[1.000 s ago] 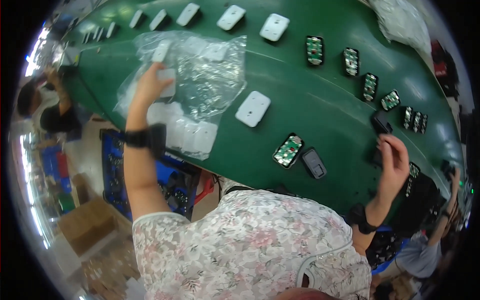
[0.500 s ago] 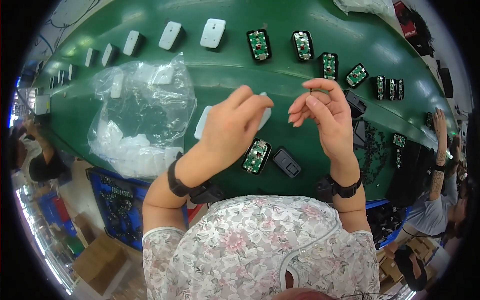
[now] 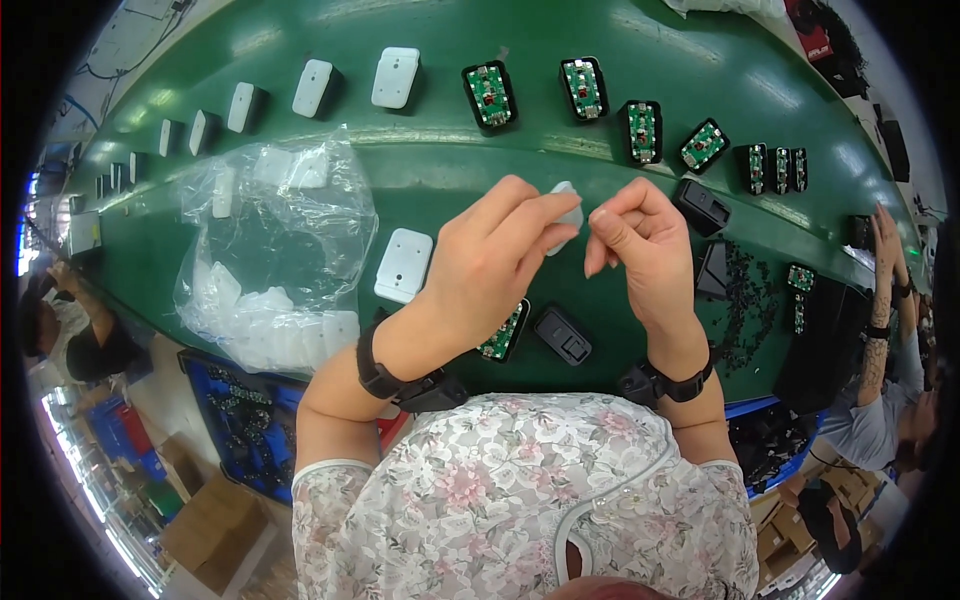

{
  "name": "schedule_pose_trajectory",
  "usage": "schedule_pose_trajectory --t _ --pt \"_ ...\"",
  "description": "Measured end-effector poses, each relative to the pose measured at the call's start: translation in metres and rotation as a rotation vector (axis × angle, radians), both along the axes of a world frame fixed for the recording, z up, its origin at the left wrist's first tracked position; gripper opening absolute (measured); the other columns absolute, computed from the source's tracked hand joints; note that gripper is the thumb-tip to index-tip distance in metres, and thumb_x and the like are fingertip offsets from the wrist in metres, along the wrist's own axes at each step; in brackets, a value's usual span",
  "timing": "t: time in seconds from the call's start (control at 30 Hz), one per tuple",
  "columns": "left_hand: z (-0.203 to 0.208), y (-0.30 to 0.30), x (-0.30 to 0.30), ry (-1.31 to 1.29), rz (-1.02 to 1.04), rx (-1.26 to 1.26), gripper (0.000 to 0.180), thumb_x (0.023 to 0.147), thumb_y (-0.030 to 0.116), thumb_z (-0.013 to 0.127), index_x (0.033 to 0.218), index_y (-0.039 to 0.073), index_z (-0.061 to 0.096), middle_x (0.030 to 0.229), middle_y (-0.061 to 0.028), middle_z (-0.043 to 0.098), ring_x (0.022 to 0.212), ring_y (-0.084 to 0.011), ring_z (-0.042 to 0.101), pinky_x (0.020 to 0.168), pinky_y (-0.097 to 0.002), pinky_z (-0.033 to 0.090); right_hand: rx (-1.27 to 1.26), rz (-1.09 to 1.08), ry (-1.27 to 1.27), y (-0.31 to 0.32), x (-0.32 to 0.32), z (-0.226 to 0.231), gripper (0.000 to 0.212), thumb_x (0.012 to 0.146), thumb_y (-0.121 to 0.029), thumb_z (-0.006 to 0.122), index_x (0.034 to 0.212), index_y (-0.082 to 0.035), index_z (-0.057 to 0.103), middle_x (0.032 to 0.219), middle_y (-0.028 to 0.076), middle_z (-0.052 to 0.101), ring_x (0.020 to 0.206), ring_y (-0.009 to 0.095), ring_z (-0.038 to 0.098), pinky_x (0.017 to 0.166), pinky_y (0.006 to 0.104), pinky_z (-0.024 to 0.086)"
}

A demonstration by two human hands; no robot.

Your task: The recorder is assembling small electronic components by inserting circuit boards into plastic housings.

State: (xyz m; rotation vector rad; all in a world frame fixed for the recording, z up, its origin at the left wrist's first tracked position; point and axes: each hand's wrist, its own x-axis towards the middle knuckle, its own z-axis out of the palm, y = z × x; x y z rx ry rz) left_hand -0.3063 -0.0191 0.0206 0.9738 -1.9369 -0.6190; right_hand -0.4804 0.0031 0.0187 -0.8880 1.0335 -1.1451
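My left hand (image 3: pixel 495 245) is closed on a white plastic cover (image 3: pixel 567 216), held tilted above the table and mostly hidden behind the fingers. Close to its right edge, my right hand (image 3: pixel 648 245) is pinched; whatever lies between the fingertips is too small or hidden to make out. Another white cover (image 3: pixel 404 264) with small holes lies left of my left hand. Below that hand sits a black case with a green circuit board (image 3: pixel 504 335), partly covered by my wrist. Beside it rests a black housing (image 3: pixel 563 335).
A clear plastic bag (image 3: pixel 300 225) of white covers lies left. Along the far side run white-topped cases (image 3: pixel 397 78) and open cases with boards (image 3: pixel 489 95). Small black parts (image 3: pixel 745 305) are scattered right, near another black housing (image 3: pixel 704 207). A co-worker's hand (image 3: pixel 884 240) is far right.
My left hand has moved right, bringing the white cover close to my right hand. My right fingers have curled in; the small dark piece seen at their tips earlier no longer shows.
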Motion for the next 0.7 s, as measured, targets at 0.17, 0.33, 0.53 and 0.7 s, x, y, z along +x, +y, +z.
schedule_pose_trajectory --t 0.17,0.33,0.53,0.7 --pt "-0.004 0.0 -0.007 0.088 -0.052 -0.019 0.021 0.074 -0.003 0.071 0.094 0.003 0.067 0.076 -0.0075 0.058 0.06 -0.0173 0.057 0.05 -0.027 0.044 0.047 0.046 -0.07 0.003 0.001 0.004 0.012 0.092 -0.012 0.06 0.085 -0.005 0.054 0.063 0.003 0.06 0.052 0.009 0.056 0.05 0.0192 0.036" --pt "-0.002 0.002 -0.004 0.123 -0.027 0.017 0.016 0.078 -0.003 0.069 0.093 0.002 0.067 0.076 -0.0066 0.058 0.059 -0.0145 0.056 0.049 -0.0256 0.043 -0.046 0.021 0.07 0.009 0.006 0.008 0.008 0.092 -0.009 0.06 0.094 -0.001 0.058 0.072 0.004 0.062 0.064 0.01 0.06 0.053 0.0189 0.04" --pt "-0.004 0.008 -0.003 0.161 -0.051 0.182 0.009 0.083 -0.002 0.066 0.092 0.001 0.066 0.08 -0.0058 0.058 0.059 -0.0105 0.056 0.048 -0.0226 0.043 -0.495 -0.169 0.657 0.016 0.007 0.006 0.011 0.082 0.0 0.068 0.091 -0.003 0.063 0.08 0.005 0.063 0.067 0.013 0.061 0.053 0.0257 0.045" --pt "0.0 0.012 0.0 0.25 -0.118 0.432 0.016 0.087 -0.003 0.062 0.102 0.0 0.063 0.085 -0.0058 0.058 0.062 -0.0106 0.058 0.053 -0.0228 0.049 -0.909 -0.245 1.074 0.012 0.001 0.001 0.014 0.078 0.002 0.07 0.088 -0.002 0.062 0.079 0.008 0.06 0.065 0.016 0.056 0.053 0.0247 0.044"
